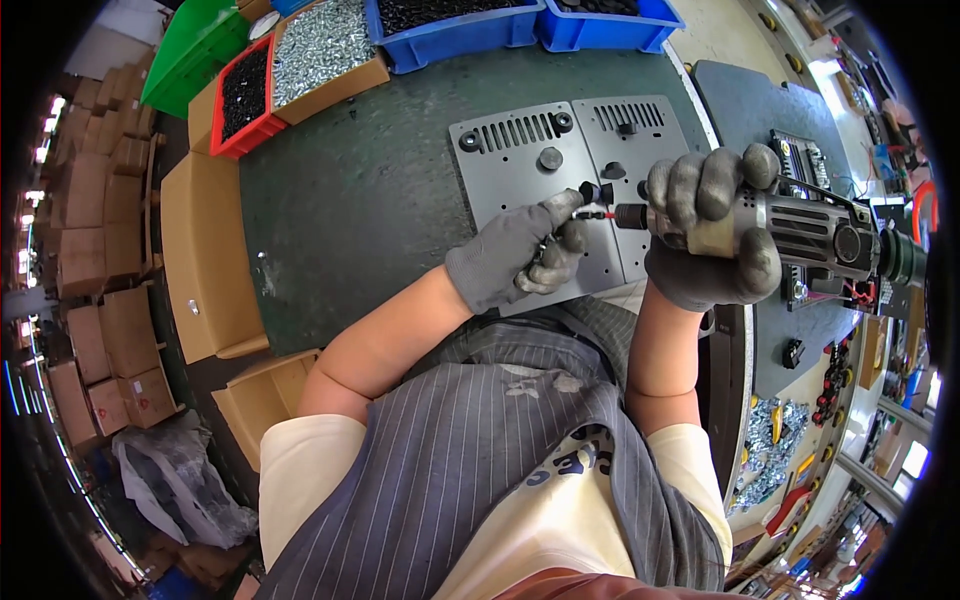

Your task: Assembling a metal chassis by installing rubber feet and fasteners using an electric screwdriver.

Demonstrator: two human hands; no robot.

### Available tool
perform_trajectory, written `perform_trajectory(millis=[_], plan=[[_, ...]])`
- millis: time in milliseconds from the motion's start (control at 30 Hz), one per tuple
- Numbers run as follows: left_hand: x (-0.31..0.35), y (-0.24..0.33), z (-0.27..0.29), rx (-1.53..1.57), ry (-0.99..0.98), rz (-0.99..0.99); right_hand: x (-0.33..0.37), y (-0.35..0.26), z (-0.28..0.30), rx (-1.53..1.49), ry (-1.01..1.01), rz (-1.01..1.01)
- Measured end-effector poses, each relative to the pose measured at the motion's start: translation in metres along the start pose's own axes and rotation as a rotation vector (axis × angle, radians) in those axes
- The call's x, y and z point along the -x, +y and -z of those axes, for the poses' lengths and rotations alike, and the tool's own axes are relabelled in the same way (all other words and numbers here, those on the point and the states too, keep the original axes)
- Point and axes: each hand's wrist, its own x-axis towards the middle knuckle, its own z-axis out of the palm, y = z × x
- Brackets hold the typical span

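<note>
My right hand point(708, 262), in a grey glove with worn fingertips, is wrapped around a metal-bodied power screwdriver point(815, 230) lying nearly level, its bit point(597, 215) pointing left. At the bit's tip, my gloved left hand point(515, 252) is closed, thumb and fingers pinched together; what they hold is too small to make out. Both hands are above two grey slotted metal plates, a left plate point(508, 185) and a right plate point(612, 140), side by side on the dark green table point(350, 190). Round black feet point(551, 158) sit on the plates. Beside my left fingertips is a small black piece point(597, 191).
Along the table's far edge stand a cardboard box of silvery screws point(325, 50), a red bin point(270, 128) and blue bins point(455, 42) of black parts. Open cardboard boxes point(205, 255) line the left side. A second bench point(775, 355) with parts lies to the right.
</note>
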Motion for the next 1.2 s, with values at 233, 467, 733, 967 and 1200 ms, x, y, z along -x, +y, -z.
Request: perform_trajectory(millis=[233,467,733,967,1200], plan=[[0.001,0.016,-0.002,-0.817,0.245,-0.07,0.006,-0.018,0.018,-0.126,0.393,-0.056],[-0.028,0.057,0.03,-2.107,0.48,-0.573,0.001,-0.018,0.055,0.042,0.442,-0.027],[-0.04,0.078,0.022,-2.054,0.742,-0.373,-0.012,-0.008,0.064,0.216,0.473,-0.067],[-0.053,0.091,0.018,-1.873,0.74,-0.544,-0.046,0.005,0.077,0.509,0.459,-0.09],[-0.101,0.082,0.007,-1.975,0.572,-0.388,-0.071,0.037,0.084,0.541,0.423,-0.046]])
